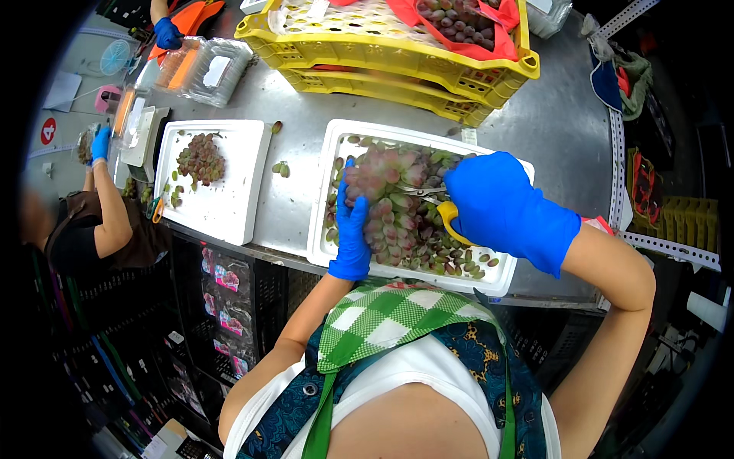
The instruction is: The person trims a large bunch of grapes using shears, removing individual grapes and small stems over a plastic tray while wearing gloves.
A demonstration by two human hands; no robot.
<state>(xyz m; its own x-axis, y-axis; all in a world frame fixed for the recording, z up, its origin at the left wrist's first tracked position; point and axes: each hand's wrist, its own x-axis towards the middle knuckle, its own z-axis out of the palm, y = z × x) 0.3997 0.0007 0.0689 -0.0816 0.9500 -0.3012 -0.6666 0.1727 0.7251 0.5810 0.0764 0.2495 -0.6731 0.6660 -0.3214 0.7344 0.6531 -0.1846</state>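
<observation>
A bunch of reddish-green grapes (390,212) is held up in my left hand (351,229), which wears a blue glove and grips the bunch from its left side. My right hand (499,201), gloved in blue too, holds a pair of scissors (450,218) with yellow handles. The blades reach into the bunch and look slightly parted; what lies between them is hidden by the fruit. Beneath both hands is a white foam tray (321,229). Loose grapes (467,267) and darker clusters are scattered in it, partly covered by the bunch.
Stacked yellow crates (401,57) stand behind the tray, with red-wrapped grapes (459,26) on top. To the left, another white tray (229,201) bears a grape cluster (200,159). Clear plastic boxes (215,72), a scale (146,143) and a blue-gloved co-worker (103,224) are farther left.
</observation>
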